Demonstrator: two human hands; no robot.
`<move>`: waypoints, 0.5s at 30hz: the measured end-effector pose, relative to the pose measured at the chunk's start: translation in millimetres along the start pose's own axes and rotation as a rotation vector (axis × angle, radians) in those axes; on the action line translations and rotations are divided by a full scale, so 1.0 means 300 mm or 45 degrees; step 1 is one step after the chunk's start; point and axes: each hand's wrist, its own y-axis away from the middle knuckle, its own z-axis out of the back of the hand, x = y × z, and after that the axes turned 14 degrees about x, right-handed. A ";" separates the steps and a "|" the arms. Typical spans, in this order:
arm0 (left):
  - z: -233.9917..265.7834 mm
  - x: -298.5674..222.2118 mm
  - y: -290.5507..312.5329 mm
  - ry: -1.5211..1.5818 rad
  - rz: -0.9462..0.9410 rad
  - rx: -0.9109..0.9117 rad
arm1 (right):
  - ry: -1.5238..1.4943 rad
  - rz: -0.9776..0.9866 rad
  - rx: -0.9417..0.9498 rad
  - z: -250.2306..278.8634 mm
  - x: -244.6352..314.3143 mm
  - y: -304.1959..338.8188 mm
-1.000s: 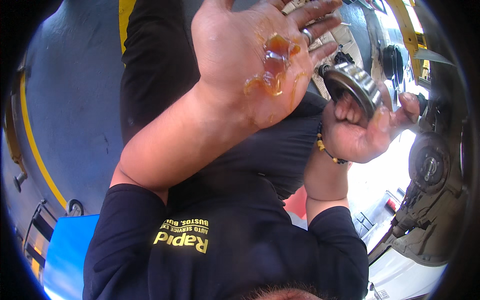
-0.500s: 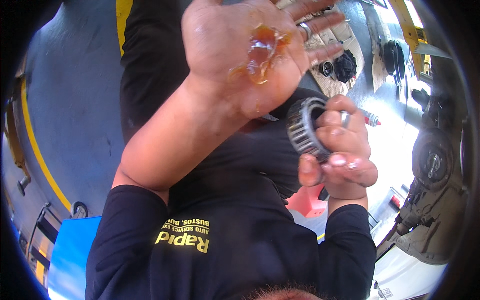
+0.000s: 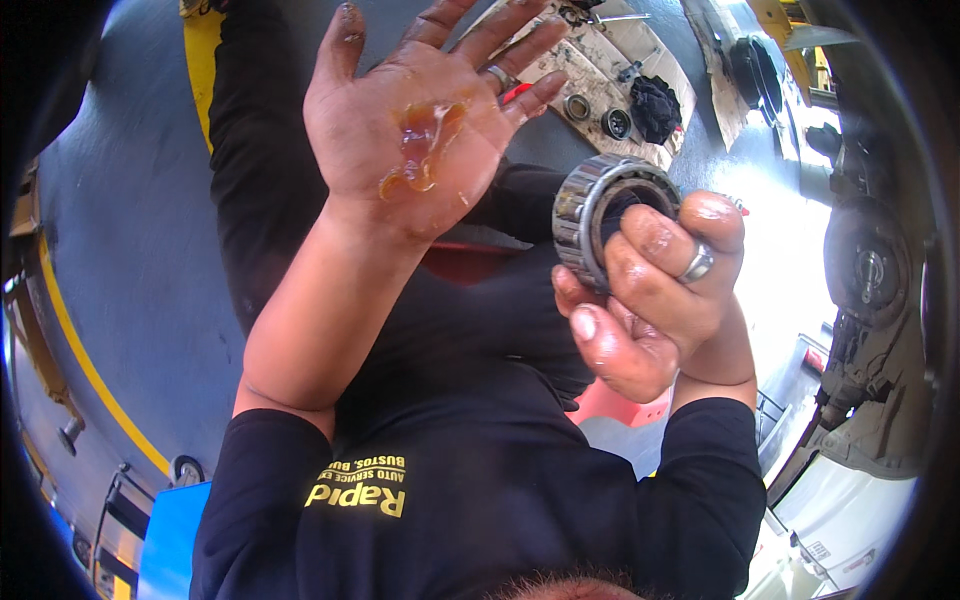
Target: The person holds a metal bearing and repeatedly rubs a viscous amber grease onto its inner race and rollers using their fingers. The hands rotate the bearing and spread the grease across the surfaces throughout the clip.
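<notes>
Palm up with its fingers spread, my left hand (image 3: 365,135) carries a glossy smear of amber grease (image 3: 425,140) in the middle of the palm. To its right, my right hand (image 3: 675,285) grips a tapered roller bearing (image 3: 580,215), with fingers hooked into the bore and the thumb below. The bearing is tilted, its rollers facing my left hand, and it stays apart from the grease. My right fingers look shiny with grease and hide part of the bearing's inner ring.
Stained cardboard (image 3: 565,60) lies on the floor ahead, bearing a black rag (image 3: 655,108), a dark round part (image 3: 617,123) and a small ring (image 3: 577,107). At the right is a wheel hub assembly (image 3: 868,265). A blue box (image 3: 175,540) stands lower left.
My left hand has moved left and nearer, showing more of its fingers. The bearing in my right hand has turned and come closer to view, its bore showing more.
</notes>
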 end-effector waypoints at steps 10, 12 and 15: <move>0.034 0.026 -0.012 0.045 0.048 0.079 | 0.116 0.136 0.147 0.070 -0.027 -0.024; -0.015 0.037 -0.004 0.057 0.040 -0.049 | 0.087 0.089 0.170 0.081 -0.006 -0.018; -0.044 0.036 0.015 0.111 0.010 -0.026 | -0.188 -0.081 0.079 0.071 -0.006 -0.027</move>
